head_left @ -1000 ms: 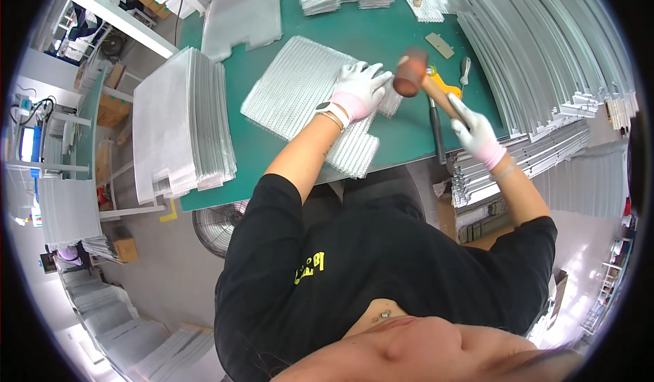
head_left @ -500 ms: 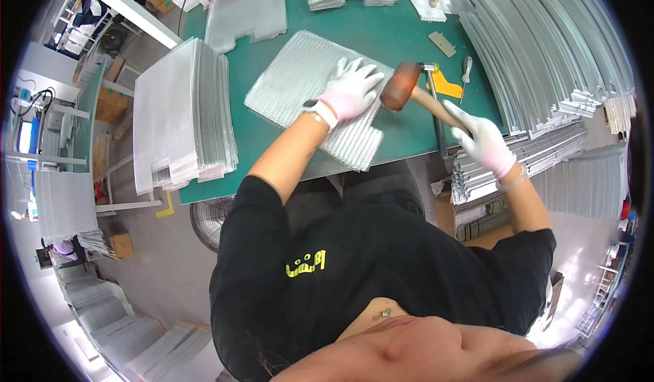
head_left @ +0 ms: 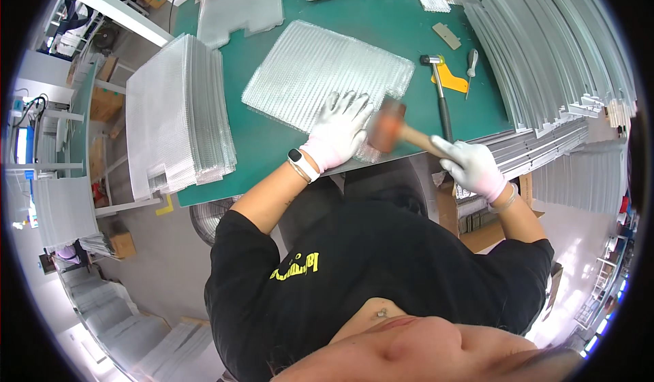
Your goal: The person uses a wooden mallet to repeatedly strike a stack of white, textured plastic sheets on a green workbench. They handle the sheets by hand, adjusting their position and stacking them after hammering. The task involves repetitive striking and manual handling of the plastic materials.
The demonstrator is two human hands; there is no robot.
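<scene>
On the green tabletop lies a silvery metal mesh sheet with a notched outline. My gloved left hand rests flat on its near part, fingers spread. My gloved right hand grips the wooden handle of a mallet. The mallet's reddish-brown head is blurred and sits at the sheet's near right part, just beside my left hand; whether it touches the sheet I cannot tell. A second hammer with a black handle lies beyond my right hand.
A yellow tool, a screwdriver and a flat greyish plate lie at the right. A stack of mesh sheets stands at the left, others at the back. Long metal strips are piled along the right side.
My left hand has slid toward the near edge of the sheet. My right hand has brought the mallet nearer and lower, from the sheet's right side to its near right part.
</scene>
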